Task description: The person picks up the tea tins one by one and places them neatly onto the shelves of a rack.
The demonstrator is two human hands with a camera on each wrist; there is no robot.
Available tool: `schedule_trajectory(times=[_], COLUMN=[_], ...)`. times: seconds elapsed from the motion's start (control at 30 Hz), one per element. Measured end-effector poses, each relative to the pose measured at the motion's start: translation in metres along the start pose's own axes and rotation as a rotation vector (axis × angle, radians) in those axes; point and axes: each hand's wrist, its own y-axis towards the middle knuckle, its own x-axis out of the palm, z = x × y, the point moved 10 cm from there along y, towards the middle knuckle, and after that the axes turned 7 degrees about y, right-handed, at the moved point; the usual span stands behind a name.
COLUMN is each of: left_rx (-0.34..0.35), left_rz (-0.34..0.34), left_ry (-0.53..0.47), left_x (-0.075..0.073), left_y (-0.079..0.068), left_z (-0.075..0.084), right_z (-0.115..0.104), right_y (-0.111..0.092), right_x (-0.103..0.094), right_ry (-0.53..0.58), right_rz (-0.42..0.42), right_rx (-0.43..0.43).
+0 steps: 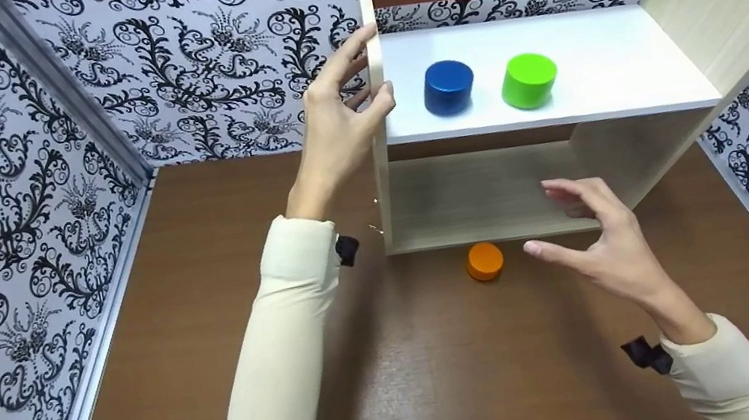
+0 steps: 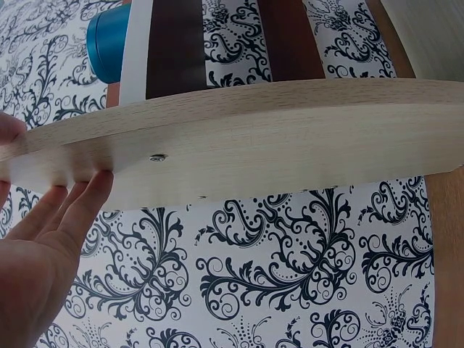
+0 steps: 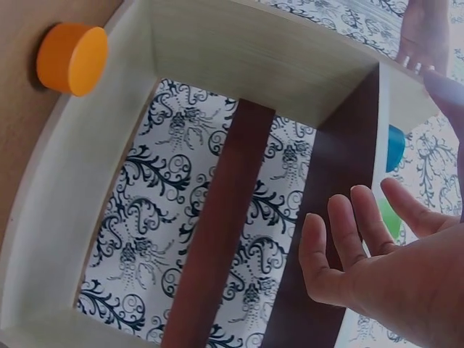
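Works over a brown table [image 1: 193, 217] between patterned walls [image 1: 204, 101] at left, far and right, with a shelf [image 1: 721, 7] blocking both ends of its white board [image 1: 614, 48]. Counts three blocks: a blue block [image 1: 448, 88] and a green block [image 1: 529, 81] up on the board, an orange block [image 1: 485, 261] down on the table, just outside the shelf's near edge. Pinches the shelf's left side with the left hand [image 1: 336, 114]; holds nothing in the right hand [image 1: 617, 249], loosely spread right of orange. Leaves a gap between blue and green, wider board to green's right.
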Motion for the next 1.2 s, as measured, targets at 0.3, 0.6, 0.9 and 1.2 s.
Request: schedule_trajectory(times=[0.3, 0.6, 0.9, 1.2], left_rx=[0.020, 0.008, 0.013, 0.010], left_rz=[0.007, -0.001, 0.002, 0.005], left_ry=[0.002, -0.004, -0.013, -0.026], left_x=[-0.001, -0.001, -0.001, 0.000], left_y=[0.001, 0.000, 0.001, -0.001], left_z=[0.001, 0.001, 0.002, 0.001], right_z=[0.012, 0.024, 0.009, 0.053], right_y=[-0.004, -0.007, -0.009, -0.013], right_x=[0.011, 0.019, 0.029, 0.037], right_ry=[0.012, 0.005, -0.004, -0.034], right_rz=[-0.010, -0.014, -0.017, -0.043], right_rx=[-0.011, -0.013, -0.005, 0.037])
